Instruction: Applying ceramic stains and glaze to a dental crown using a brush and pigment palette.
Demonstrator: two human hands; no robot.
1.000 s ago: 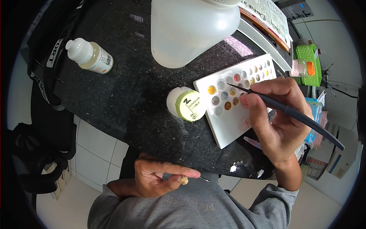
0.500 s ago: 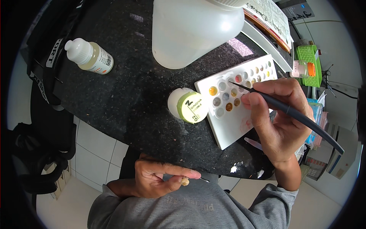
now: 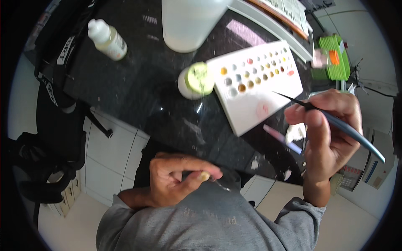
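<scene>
My right hand [image 3: 328, 131] is closed around a fine-tipped paintbrush [image 3: 349, 131] with a dark handle. The brush tip hovers at the near right part of a white paint palette [image 3: 247, 115], off its wells; whether it touches cannot be told. Rows of small wells hold yellow, brown, red and grey colours, and a pink smear marks the bare part. Below the table edge, my left hand [image 3: 178, 178] pinches a small cream tooth-like piece [image 3: 204, 176], probably a dental crown. A thin metal tip [image 3: 221, 184] sticks out beyond those fingers.
A white jar with a lime-green lid [image 3: 200, 79] touches the palette's left side. Farther off stand a dropper bottle [image 3: 108, 39] and a large translucent jug [image 3: 186, 25]. A pink-and-violet stick [image 3: 282, 139] and crumpled white tissue [image 3: 296, 132] lie near my right hand. A green basket [image 3: 337, 67] stands far right.
My right hand has drawn the brush from among the wells toward the right and nearer to me. My left hand still pinches the small piece, slightly turned. The whole view has shifted.
</scene>
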